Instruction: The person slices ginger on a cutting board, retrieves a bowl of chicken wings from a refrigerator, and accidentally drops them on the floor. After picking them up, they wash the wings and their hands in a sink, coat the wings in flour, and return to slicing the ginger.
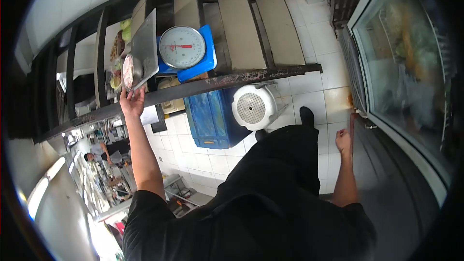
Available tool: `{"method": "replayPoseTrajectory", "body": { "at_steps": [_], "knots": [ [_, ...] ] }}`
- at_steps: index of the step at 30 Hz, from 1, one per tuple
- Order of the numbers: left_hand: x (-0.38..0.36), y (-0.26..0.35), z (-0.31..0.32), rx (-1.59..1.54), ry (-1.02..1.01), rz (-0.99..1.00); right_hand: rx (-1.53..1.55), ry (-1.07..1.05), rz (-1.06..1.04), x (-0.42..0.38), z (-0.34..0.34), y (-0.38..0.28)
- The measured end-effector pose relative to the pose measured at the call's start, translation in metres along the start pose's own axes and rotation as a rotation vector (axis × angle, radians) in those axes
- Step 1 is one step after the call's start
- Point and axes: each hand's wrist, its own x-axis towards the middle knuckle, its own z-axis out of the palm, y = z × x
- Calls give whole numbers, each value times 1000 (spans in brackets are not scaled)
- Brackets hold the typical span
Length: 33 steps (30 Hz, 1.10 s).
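Observation:
My left hand [133, 102] reaches up at the left, its fingers curled at the rim of a metal bowl [137, 71]. Pale pink stuff, like raw meat, fills the bowl [128, 70]. The bowl rests against the flat metal pan [146, 43] of a blue weighing scale [197, 73]; the fingertips are also close to the pan's corner. A red needle shows on the scale's round white dial [182, 47]. My right hand [343, 141] hangs at my right side with curled fingers, beside a reddish-brown edge; nothing shows in it.
The scale stands on a dark-framed staircase [240, 29]. Below are a blue bin [208, 118] and a white plastic stool [251, 108] on white tiles. A glass-door fridge [401, 58] is at right. Green vegetables [125, 31] show behind the pan. A person [104, 152] stands far left.

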Motion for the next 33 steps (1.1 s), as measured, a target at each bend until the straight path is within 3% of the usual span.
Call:
{"method": "replayPoseTrajectory", "body": {
  "at_steps": [6, 19, 25, 26, 28, 29, 30, 33],
  "knots": [
    [-17, -2, 14, 13, 81, -2, -125, -334, 73, -44, 6, 33],
    [23, -4, 12, -16, 165, 39, -130, -179, 181, -46, -60, 95],
    [63, 5, -11, -330, -42, -105, -253, -267, 127, -31, -67, 59],
    [64, 1, -13, -336, 12, -59, -252, -258, 119, -25, -67, 48],
    [67, -7, -36, -386, -144, -69, -254, -277, 116, -15, -69, 23],
    [46, -16, -40, -392, -207, -55, -259, -265, 104, -12, -67, 15],
    [28, -28, -48, -343, -132, 36, -269, -246, 40, -5, -58, 10],
    [-41, -75, -102, -374, -81, 8, -333, -226, -100, 10, -39, -19]
  ]
}}
